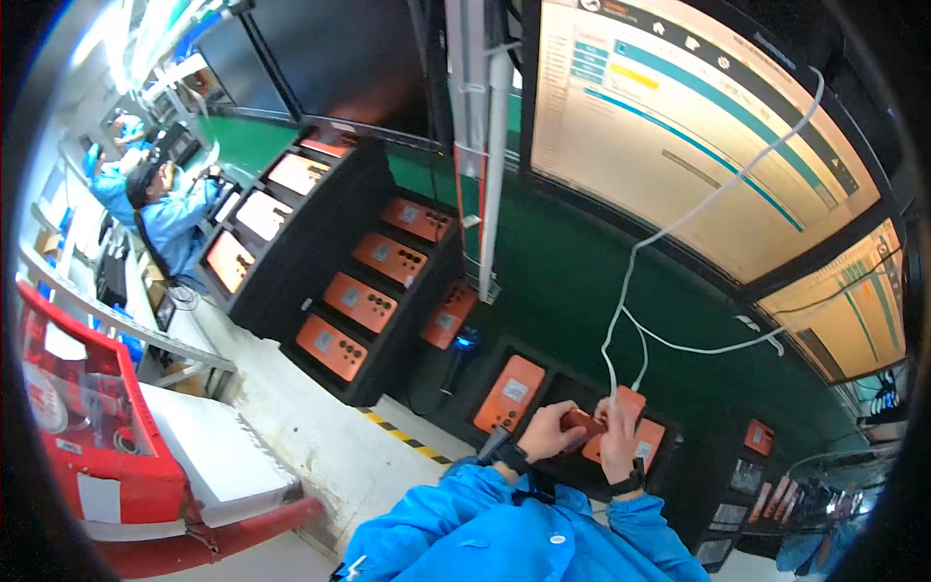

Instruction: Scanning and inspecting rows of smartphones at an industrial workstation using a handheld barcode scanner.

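A worker in a blue jacket stands at a black test fixture [582,388] set against a green wall panel, both hands busy over an orange phone [621,427] seated in one of the fixture's slots. The left hand [548,434], a dark watch at its wrist, has its grip clamped on a small dark red device [582,422], holding it just above the orange phone. The right hand [616,448], also wearing a dark wristband, has its fingers together, pinching the end of a white cable [621,310] right at the top edge of the same phone. The cable climbs from the hands across the green panel and over a large monitor [698,126] showing a pale screen with teal and yellow bars. A second orange phone [510,393] sits back-up in the slot just to the left of the hands, and another lies partly under them. Further left, a stepped black rack [320,281] holds rows of more orange phones, some with backs showing, some with lit screens. A red bin [87,417] stands at the left beside a white worktop [301,436] edged with yellow and black tape. In the far upper left, another person in blue and a dark cap [160,204] sits at a neighbouring station
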Motion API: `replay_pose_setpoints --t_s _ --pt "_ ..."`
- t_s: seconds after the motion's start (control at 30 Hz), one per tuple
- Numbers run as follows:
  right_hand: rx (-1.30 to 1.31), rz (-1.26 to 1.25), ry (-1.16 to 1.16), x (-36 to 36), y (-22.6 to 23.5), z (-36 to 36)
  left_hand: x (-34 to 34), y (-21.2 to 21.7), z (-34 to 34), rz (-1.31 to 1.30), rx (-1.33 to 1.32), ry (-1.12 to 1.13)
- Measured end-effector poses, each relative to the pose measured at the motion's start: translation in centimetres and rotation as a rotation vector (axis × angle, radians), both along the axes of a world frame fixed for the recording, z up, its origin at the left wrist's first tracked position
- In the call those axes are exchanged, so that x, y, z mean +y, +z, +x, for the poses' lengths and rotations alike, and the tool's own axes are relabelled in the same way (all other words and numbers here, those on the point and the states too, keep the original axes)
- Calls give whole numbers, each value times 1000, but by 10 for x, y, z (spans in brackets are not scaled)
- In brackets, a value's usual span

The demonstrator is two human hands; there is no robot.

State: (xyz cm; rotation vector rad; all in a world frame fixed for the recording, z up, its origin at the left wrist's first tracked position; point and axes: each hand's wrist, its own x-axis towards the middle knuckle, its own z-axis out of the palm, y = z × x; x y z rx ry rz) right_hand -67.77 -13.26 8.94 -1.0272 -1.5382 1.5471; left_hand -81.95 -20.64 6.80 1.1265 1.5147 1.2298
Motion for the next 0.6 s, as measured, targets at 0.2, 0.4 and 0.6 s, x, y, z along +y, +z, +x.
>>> replay_pose_setpoints --t_s 0.2,0.4,0.6 --pt "-136 86 59 0 1 13 -4 -1 0 50 -50 -25" --pt "-456 331 173 -4 37 9 -9 2 2 89 -84 -25" --pt "-435 360 142 -14 40 6 -12 -3 -4 55 -192 -80"
